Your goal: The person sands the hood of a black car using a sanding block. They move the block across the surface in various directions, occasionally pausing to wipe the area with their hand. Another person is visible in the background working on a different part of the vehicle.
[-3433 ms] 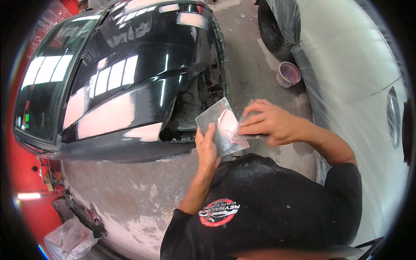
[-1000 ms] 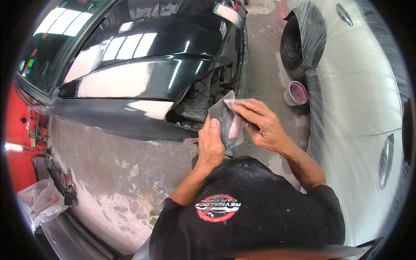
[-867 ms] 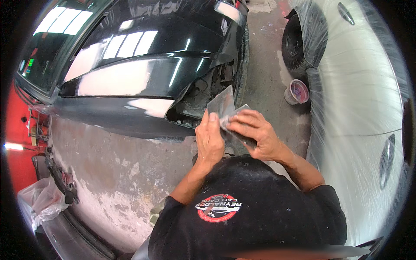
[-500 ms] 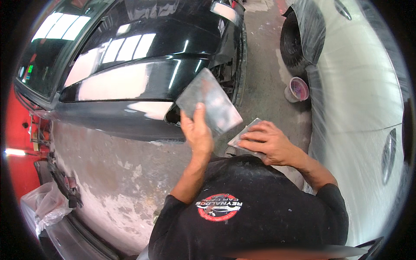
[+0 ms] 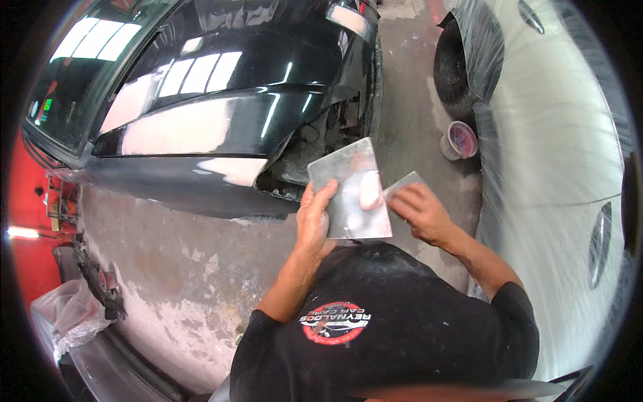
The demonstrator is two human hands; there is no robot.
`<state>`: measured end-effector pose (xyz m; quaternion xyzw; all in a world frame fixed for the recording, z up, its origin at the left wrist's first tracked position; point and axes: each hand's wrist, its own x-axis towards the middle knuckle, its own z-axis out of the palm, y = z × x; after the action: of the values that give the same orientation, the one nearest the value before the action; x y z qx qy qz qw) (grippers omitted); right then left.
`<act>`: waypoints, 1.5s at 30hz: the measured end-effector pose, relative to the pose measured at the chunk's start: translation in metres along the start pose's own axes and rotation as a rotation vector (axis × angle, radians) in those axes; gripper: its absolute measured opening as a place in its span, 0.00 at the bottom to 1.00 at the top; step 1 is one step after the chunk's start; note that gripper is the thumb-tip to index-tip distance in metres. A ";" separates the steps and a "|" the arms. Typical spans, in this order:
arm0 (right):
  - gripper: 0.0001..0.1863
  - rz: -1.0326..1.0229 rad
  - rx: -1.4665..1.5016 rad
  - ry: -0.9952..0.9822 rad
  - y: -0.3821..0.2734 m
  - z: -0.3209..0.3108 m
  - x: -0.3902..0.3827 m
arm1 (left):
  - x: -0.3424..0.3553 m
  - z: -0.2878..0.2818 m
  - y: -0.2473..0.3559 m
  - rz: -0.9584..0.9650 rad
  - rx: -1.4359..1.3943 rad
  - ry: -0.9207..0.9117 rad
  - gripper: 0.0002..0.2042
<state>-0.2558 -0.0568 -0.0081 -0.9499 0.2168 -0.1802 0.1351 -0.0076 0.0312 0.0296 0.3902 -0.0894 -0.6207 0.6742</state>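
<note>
My left hand (image 5: 313, 218) grips a flat grey mixing board (image 5: 345, 214) by its left edge, thumb on top, in front of my chest. Toward the board's right side lies a pale pinkish-white dab of paste (image 5: 370, 190). In my right hand (image 5: 423, 213) is a thin grey spreader (image 5: 410, 179), which meets the board's right edge beside the paste. The fingers of that hand cover much of the spreader. Beyond the board stands a black car (image 5: 268, 60) with pale pinkish patches (image 5: 177, 127) on its front panels and an open gap where its headlight would sit.
A light-coloured car (image 5: 549, 134) under clear plastic sheeting stands at the right. Near its wheel (image 5: 452, 67) a small tub (image 5: 461, 139) with pinkish contents sits on the concrete floor (image 5: 174, 261). Crumpled plastic (image 5: 74, 315) lies on a dark part at lower left.
The mixing board has come closer to my body and turned more upright. My right hand has shifted a little, bringing the spreader to the board's edge. The paste now shows clearly.
</note>
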 end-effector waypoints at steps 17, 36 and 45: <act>0.23 0.336 1.094 0.302 -0.023 -0.067 0.165 | 0.004 -0.065 0.103 0.398 -0.079 -0.103 0.19; 0.27 0.019 0.463 -0.254 -0.250 0.032 0.535 | 0.002 -0.249 0.344 0.599 -0.115 -0.026 0.17; 0.20 -0.034 0.190 0.235 -0.249 0.025 0.592 | 0.023 -0.286 0.376 0.693 0.003 0.091 0.18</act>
<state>0.3423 -0.1086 0.2208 -0.9087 0.1970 -0.3120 0.1951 0.4590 0.1011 0.0669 0.3650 -0.1875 -0.3369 0.8474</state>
